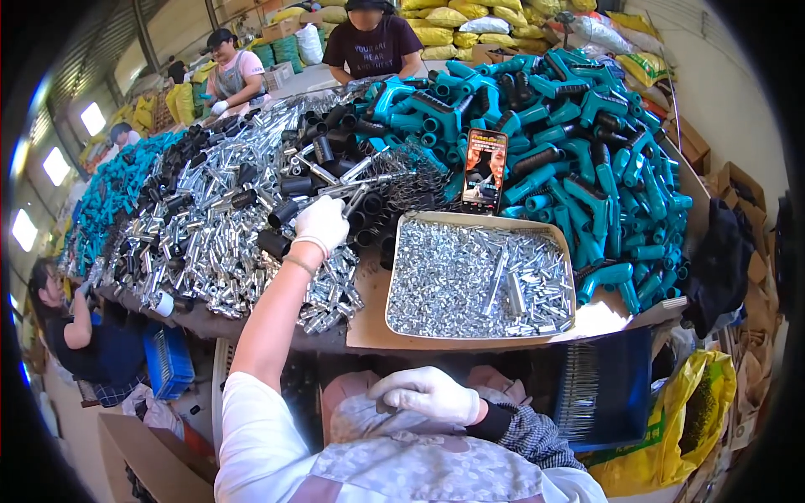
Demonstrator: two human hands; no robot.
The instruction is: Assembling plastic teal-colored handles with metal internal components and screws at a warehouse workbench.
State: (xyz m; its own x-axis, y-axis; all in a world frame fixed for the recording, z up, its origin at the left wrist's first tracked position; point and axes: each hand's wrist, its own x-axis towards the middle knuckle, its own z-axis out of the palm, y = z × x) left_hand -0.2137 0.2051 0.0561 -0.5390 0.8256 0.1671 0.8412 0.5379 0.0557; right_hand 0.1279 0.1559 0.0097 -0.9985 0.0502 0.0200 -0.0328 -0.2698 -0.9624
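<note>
My left hand [321,223], in a white glove, reaches forward into a heap of small shiny metal cylinders [226,201] and black plastic sleeves [295,186]. Its fingers close at the lower end of a silver metal tube [356,199]. My right hand [429,394], also gloved, stays low over my lap with its fingers curled; something dark shows under the fingertips, too small to name. Between my hands and the far heap stands a cream tray [470,334] full of small metal parts, a few longer rods lying on top. Dark wire springs [423,180] are tangled behind the tray.
A phone [485,172] leans upright behind the tray. Teal plastic tool housings [579,168] are piled at the right. Two people [369,46] stand across the table; another sits at the left. Below the table's right side are a blue bin [616,377] and a yellow sack [671,427].
</note>
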